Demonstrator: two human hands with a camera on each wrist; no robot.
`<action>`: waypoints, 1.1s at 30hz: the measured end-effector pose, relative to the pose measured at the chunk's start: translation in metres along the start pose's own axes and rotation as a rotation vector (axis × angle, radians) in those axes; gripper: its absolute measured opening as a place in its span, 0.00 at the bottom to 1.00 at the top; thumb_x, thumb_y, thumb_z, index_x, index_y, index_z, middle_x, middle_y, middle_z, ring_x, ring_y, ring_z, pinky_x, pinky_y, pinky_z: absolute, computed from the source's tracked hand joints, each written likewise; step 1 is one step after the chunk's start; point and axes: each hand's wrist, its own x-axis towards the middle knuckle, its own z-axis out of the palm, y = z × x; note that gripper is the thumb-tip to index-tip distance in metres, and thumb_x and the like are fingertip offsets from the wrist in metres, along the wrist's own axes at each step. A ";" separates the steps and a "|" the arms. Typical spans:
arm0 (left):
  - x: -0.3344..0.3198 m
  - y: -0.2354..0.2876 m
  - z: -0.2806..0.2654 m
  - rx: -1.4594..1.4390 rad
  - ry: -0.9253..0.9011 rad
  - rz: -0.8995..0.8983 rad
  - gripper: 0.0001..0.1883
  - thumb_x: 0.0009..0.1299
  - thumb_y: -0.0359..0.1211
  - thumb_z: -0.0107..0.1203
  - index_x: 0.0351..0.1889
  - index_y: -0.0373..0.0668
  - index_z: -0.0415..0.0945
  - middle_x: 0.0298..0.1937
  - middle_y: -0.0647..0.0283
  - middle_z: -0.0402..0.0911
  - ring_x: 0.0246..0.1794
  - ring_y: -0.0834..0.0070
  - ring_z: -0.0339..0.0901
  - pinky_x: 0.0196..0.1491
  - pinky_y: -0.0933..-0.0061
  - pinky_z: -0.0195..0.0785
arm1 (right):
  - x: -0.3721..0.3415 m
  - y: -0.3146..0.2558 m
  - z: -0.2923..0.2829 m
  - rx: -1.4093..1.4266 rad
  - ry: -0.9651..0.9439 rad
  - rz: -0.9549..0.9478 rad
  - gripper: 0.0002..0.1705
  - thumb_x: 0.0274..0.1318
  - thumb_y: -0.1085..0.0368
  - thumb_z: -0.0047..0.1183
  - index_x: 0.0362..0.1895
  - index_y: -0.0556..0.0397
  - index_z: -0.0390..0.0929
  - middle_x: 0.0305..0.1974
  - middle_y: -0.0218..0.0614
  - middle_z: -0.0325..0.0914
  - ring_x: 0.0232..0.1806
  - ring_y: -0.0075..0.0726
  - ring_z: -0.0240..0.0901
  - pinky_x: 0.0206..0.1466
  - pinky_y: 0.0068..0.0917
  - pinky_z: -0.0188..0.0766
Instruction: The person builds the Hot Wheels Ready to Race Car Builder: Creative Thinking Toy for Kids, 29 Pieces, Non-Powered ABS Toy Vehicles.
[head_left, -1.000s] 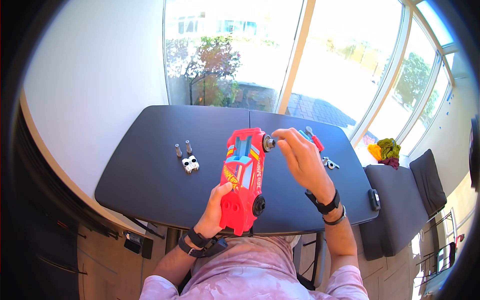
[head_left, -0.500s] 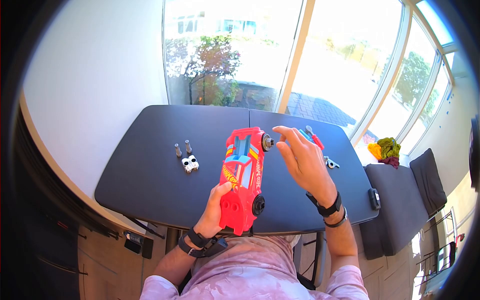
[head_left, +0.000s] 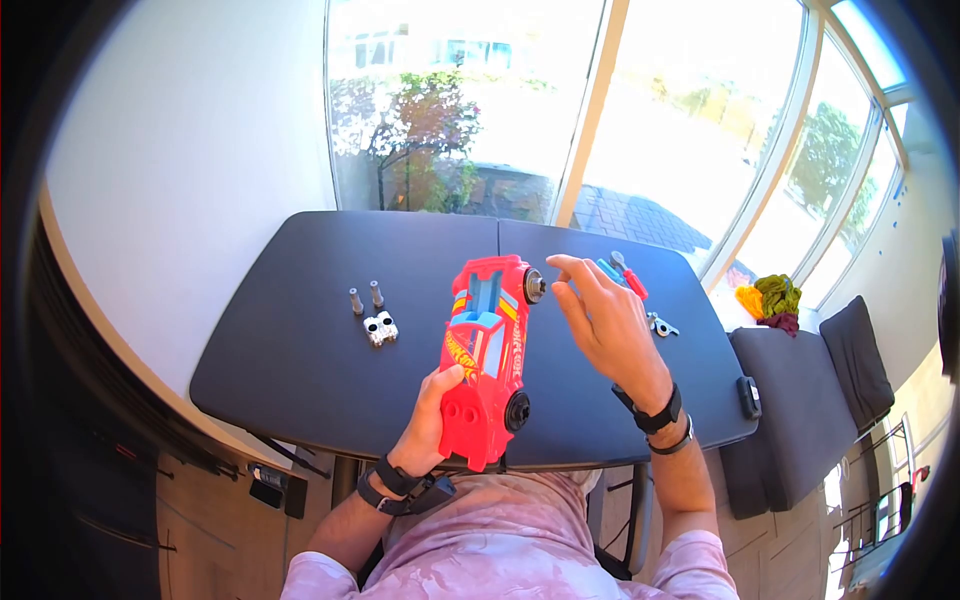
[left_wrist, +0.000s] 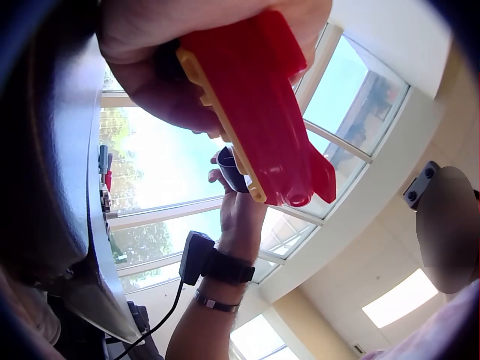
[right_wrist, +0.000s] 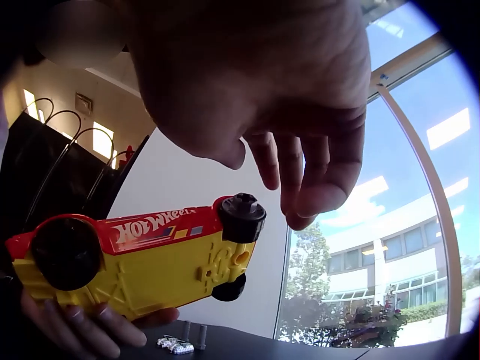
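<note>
My left hand [head_left: 425,415] grips a red toy car [head_left: 485,370] by its side, holding it up over the dark table. Its yellow underside [right_wrist: 161,274] shows in the right wrist view, beside the "Hot Wheels" lettering. Two black wheels face right: the far wheel [head_left: 535,286] has a grey hub, and the near wheel [head_left: 517,411] is dark. Just right of the far wheel, my right hand [head_left: 610,325] hovers with loosely bent fingers and nothing in them. A visible gap separates those fingers from the wheel.
On the black table [head_left: 290,370], a white and chrome piece [head_left: 380,328] lies near two grey pegs [head_left: 357,301]. At the right are a red-handled tool [head_left: 634,284] and a small silvery part [head_left: 660,325]. A grey bench [head_left: 790,420] adjoins the table, and windows rise behind.
My right hand has drawn slightly away to the right from the far wheel, then stayed there. That wheel's hub looks turned between frames. The left hand and car have hardly moved.
</note>
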 end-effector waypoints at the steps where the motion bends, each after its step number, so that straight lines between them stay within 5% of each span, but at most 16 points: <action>1: 0.000 0.000 0.000 0.004 -0.003 -0.001 0.35 0.83 0.51 0.59 0.75 0.31 0.72 0.63 0.49 0.89 0.55 0.63 0.93 0.57 0.60 0.90 | 0.000 -0.006 0.000 0.057 0.053 0.010 0.13 0.84 0.58 0.54 0.59 0.52 0.81 0.45 0.48 0.85 0.40 0.63 0.84 0.41 0.51 0.77; 4: -0.002 0.000 0.001 0.006 -0.010 -0.004 0.35 0.83 0.51 0.59 0.75 0.30 0.72 0.63 0.49 0.89 0.56 0.63 0.93 0.58 0.60 0.90 | -0.001 0.012 0.002 -0.116 -0.084 -0.011 0.12 0.83 0.59 0.55 0.58 0.52 0.82 0.44 0.47 0.84 0.40 0.63 0.85 0.41 0.52 0.77; 7: -0.001 0.001 0.004 0.007 -0.004 -0.006 0.35 0.83 0.51 0.59 0.75 0.30 0.72 0.63 0.49 0.89 0.56 0.64 0.93 0.58 0.60 0.90 | 0.000 -0.002 0.002 -0.023 0.064 0.028 0.11 0.83 0.59 0.55 0.57 0.52 0.82 0.43 0.47 0.84 0.40 0.63 0.85 0.41 0.51 0.77; 10: -0.002 0.001 0.003 0.026 -0.003 0.000 0.35 0.83 0.51 0.59 0.75 0.30 0.72 0.63 0.49 0.89 0.56 0.64 0.93 0.59 0.60 0.89 | -0.001 0.001 0.004 0.015 0.034 -0.084 0.11 0.83 0.60 0.55 0.58 0.52 0.82 0.44 0.46 0.84 0.40 0.63 0.85 0.41 0.51 0.78; 13: -0.001 0.000 0.001 0.025 -0.004 0.001 0.35 0.83 0.51 0.59 0.75 0.31 0.72 0.63 0.49 0.89 0.56 0.64 0.93 0.58 0.60 0.90 | 0.000 0.011 0.006 -0.173 -0.067 0.015 0.10 0.82 0.62 0.56 0.58 0.52 0.81 0.46 0.45 0.84 0.41 0.62 0.85 0.42 0.51 0.78; 20: 0.000 0.001 0.000 0.033 0.002 -0.005 0.34 0.83 0.51 0.59 0.74 0.31 0.73 0.62 0.49 0.89 0.54 0.64 0.93 0.57 0.61 0.90 | -0.001 0.002 0.007 -0.016 -0.014 -0.048 0.10 0.78 0.63 0.60 0.56 0.52 0.79 0.47 0.43 0.85 0.44 0.60 0.86 0.43 0.52 0.79; 26: 0.001 0.001 -0.005 0.122 -0.014 -0.028 0.39 0.83 0.55 0.56 0.80 0.34 0.68 0.68 0.51 0.86 0.63 0.63 0.89 0.66 0.57 0.85 | 0.002 0.008 0.011 -0.076 0.018 -0.128 0.11 0.75 0.64 0.63 0.56 0.51 0.79 0.47 0.39 0.85 0.47 0.56 0.86 0.44 0.51 0.81; 33: 0.001 0.000 0.002 0.045 0.006 0.003 0.34 0.83 0.52 0.59 0.73 0.31 0.72 0.62 0.48 0.89 0.54 0.64 0.93 0.55 0.61 0.91 | 0.001 0.008 0.011 -0.218 0.034 -0.161 0.13 0.73 0.61 0.66 0.56 0.50 0.81 0.46 0.34 0.83 0.46 0.48 0.86 0.39 0.45 0.83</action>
